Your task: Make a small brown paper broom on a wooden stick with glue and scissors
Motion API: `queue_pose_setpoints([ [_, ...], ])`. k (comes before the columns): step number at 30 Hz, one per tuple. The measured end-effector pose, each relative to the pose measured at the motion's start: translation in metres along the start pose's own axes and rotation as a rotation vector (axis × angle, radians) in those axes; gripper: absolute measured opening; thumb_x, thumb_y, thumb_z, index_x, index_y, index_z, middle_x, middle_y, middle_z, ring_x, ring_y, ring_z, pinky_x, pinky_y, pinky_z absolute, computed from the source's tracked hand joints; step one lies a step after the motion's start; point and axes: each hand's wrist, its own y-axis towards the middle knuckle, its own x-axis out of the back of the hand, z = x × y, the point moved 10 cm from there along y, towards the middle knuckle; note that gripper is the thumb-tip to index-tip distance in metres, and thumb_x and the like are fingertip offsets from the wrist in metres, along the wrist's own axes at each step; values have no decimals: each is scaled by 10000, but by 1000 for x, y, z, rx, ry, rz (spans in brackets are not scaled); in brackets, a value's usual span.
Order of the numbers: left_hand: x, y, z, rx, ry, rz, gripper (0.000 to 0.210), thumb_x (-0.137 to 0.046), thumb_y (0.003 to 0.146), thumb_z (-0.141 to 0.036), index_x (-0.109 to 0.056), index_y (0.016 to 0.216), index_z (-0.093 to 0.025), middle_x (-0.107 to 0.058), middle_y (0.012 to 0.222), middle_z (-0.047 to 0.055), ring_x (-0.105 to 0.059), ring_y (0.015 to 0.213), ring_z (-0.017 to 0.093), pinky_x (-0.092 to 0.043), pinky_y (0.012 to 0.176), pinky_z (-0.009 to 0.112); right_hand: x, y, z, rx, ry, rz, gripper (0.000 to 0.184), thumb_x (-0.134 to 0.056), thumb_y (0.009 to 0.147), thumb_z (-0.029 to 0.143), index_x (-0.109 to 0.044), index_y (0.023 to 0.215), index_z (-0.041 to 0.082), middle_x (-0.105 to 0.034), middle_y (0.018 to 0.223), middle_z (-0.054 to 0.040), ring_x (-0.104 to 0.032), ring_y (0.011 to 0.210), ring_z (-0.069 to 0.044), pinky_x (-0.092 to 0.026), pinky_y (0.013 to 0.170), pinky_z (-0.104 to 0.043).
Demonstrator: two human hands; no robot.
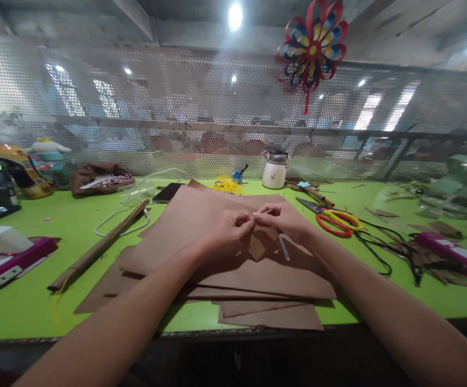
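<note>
My left hand (232,230) is closed in a pinch, its fingertips close to those of my right hand. Whatever it grips is too small to make out. My right hand (285,219) is also closed, with a thin translucent white strip (284,247) sticking out below its fingers. A tiny pale tip shows at its thumb and forefinger. Just under both hands is a small piece of brown paper (256,249). Larger sheets of brown paper (201,215) lie stacked beneath, overlapping unevenly.
On the green table (185,317), scissors (338,221) with red and yellow handles lie right, near black cords. A rolled brown paper tube (100,250) and white cable (106,224) lie left. Behind stand a white jar (274,171) and yellow strands (228,185), before a perforated screen (169,107).
</note>
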Motion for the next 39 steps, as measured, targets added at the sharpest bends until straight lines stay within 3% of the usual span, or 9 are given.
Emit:
queue_pose_setpoints([
  [4, 2, 1, -2, -30, -12, -4, 223, -524, 791, -326, -572, 688, -134, -524, 606, -10, -459, 565, 103, -340, 525, 216, 3, 1, -3, -9, -4, -23, 297, -711, 634, 456, -651, 671, 167, -590, 575, 12, -491, 514, -106, -341, 466, -226],
  [9, -3, -3, 4, 44, -140, 60, 245, -551, 782, -372, -566, 706, -139, -532, 603, -15, -479, 546, 101, -352, 509, 212, 5, 0, -1, -9, -100, -5, 296, -700, 649, 453, -664, 689, 162, -573, 559, 15, -466, 497, -94, -299, 439, -214],
  [15, -4, -2, 7, 56, -211, 86, 260, -572, 780, -387, -591, 765, -128, -576, 672, 17, -519, 609, 119, -381, 536, 224, 0, -3, -3, -77, 52, 13, 281, -733, 613, 417, -631, 688, 167, -573, 574, 27, -466, 496, -86, -313, 457, -215],
  [23, -6, -5, 0, 32, -196, 89, 263, -518, 812, -396, -605, 812, -148, -588, 730, 19, -525, 661, 131, -392, 567, 231, 2, -4, -3, -78, 81, 6, 297, -717, 625, 435, -620, 699, 164, -539, 551, 35, -442, 478, -84, -276, 428, -208],
  [30, -3, -2, 1, 8, -207, 84, 271, -534, 797, -408, -589, 785, -143, -582, 728, 18, -525, 666, 134, -395, 577, 235, 3, -3, 15, 72, 163, 109, 217, -724, 633, 272, -659, 809, 165, -645, 813, -18, -556, 720, -124, -420, 658, -250],
  [39, -7, -3, 2, 67, -283, 97, 310, -554, 789, -447, -590, 761, -141, -577, 694, 23, -522, 653, 137, -388, 567, 237, 4, -1, 5, 30, 96, 36, 186, -726, 627, 300, -680, 739, 159, -622, 673, 1, -535, 620, -116, -410, 584, -242],
])
